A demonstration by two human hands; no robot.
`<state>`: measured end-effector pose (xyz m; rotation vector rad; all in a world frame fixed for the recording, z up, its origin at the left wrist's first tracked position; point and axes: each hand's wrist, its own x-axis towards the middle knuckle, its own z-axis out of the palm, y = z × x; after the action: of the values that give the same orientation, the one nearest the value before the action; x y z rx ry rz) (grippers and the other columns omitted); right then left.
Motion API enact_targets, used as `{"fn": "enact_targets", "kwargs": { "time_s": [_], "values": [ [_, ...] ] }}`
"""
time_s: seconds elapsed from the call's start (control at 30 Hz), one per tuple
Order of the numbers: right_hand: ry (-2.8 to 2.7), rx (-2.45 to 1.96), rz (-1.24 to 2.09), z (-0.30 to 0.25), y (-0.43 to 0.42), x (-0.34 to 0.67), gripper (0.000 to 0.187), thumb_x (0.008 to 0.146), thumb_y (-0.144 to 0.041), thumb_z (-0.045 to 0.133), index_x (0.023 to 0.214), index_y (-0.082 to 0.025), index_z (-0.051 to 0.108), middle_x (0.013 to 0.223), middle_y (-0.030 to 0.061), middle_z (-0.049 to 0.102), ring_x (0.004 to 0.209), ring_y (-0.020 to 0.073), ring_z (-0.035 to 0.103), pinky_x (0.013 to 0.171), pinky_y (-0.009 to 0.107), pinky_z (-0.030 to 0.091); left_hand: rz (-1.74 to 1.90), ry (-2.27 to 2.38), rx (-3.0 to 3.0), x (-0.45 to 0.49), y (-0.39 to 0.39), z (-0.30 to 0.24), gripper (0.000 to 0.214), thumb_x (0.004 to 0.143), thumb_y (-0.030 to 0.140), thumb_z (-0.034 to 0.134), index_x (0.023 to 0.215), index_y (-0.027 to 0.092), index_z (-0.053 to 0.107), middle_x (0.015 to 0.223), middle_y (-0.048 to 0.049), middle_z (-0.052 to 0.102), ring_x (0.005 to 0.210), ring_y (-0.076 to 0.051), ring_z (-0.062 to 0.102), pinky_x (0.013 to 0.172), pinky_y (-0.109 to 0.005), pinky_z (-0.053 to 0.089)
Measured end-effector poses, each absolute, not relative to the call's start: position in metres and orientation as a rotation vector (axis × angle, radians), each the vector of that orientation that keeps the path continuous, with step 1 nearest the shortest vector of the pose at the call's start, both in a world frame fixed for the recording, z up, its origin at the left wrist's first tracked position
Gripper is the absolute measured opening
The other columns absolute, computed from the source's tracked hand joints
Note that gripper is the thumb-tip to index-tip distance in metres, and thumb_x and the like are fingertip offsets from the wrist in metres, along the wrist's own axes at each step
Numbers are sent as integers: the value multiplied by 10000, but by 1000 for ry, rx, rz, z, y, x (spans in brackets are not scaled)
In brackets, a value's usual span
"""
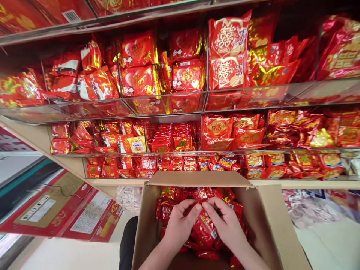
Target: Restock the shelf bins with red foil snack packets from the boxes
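Observation:
Both my hands reach into an open cardboard box (194, 179) that holds many small red packets. My left hand (182, 219) pinches the upper edge of a red snack packet (204, 227) between thumb and forefinger. Close beside it, my right hand (221, 217) grips the same edge in a matching pinch, the two thumbs almost touching. The packet hangs below my fingertips, with gold print and a small white label near its lower corner. Other red packets (171, 192) lie loose around and beneath the hands. My fingers partly hide the packet's top.
Behind the box rise shelves (165, 103) with clear dividers, filled with red and gold packets. A red printed carton (59, 210) stands on the floor at left. Clear plastic bags (309, 210) lie at right, another plastic bag (129, 198) at left of the box.

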<state>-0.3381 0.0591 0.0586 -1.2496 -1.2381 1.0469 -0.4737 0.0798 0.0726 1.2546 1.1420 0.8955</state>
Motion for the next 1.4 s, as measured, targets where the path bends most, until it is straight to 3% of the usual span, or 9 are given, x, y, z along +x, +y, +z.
{"fn": "enact_targets", "kwargs": {
  "time_s": [0.1, 0.2, 0.37, 0.57, 0.77, 0.97, 1.13, 1.4],
  "values": [
    [-1024, -1239, 1100, 54, 57, -344, 246, 770, -449, 517, 774, -203, 531, 665, -15, 509, 596, 125, 453, 549, 216, 387, 1026, 1208, 1223, -473, 78, 70, 287, 728, 401, 567, 872, 160, 626, 844, -41, 656, 795, -160, 568, 748, -252, 434],
    [-897, -1234, 1138, 47, 57, -346, 286, 769, -470, 507, 672, -201, 492, 597, -37, 454, 536, 107, 398, 510, 211, 369, 1029, 1141, 1194, -476, 77, 70, 300, 734, 390, 563, 935, 168, 586, 818, -29, 635, 739, -138, 551, 691, -242, 439],
    [-783, -1178, 1096, 44, 60, -351, 277, 734, -454, 563, 660, -191, 516, 623, -35, 488, 585, 112, 438, 582, 219, 393, 893, 1080, 1257, -480, 79, 78, 269, 763, 399, 521, 658, 152, 537, 593, 35, 512, 565, -75, 436, 545, -184, 378],
    [-469, -1234, 1125, 40, 63, -361, 320, 715, -510, 555, 775, -196, 559, 693, -10, 562, 680, 154, 514, 638, 250, 435, 943, 1131, 1195, -478, 77, 82, 247, 755, 419, 520, 823, 182, 545, 705, 21, 549, 667, -104, 474, 615, -197, 408],
    [-599, -1306, 1029, 38, 64, -356, 311, 732, -506, 532, 732, -195, 549, 639, -26, 528, 629, 138, 478, 618, 237, 415, 926, 1175, 1514, -483, 82, 85, 318, 808, 404, 436, 589, 178, 396, 586, 48, 357, 567, -76, 335, 544, -191, 326],
    [-667, -1323, 892, 54, 62, -358, 366, 749, -548, 473, 667, -192, 490, 577, -36, 470, 568, 125, 440, 552, 230, 407, 1114, 1351, 1689, -482, 80, 84, 378, 845, 374, 360, 529, 190, 266, 556, 42, 318, 543, -84, 335, 537, -211, 295],
    [-704, -1385, 829, 66, 63, -355, 415, 739, -590, 439, 624, -192, 475, 551, -22, 489, 541, 132, 455, 522, 236, 407, 1175, 1460, 1601, -475, 76, 72, 387, 827, 421, 367, 529, 197, 261, 517, 51, 299, 490, -77, 305, 490, -209, 269],
    [-596, -1494, 853, 40, 61, -359, 374, 717, -566, 482, 712, -202, 571, 676, 4, 614, 682, 179, 551, 591, 254, 434, 1209, 1432, 1419, -473, 73, 69, 383, 807, 471, 383, 550, 187, 385, 517, 41, 392, 494, -87, 355, 488, -196, 314]
  ]
}}
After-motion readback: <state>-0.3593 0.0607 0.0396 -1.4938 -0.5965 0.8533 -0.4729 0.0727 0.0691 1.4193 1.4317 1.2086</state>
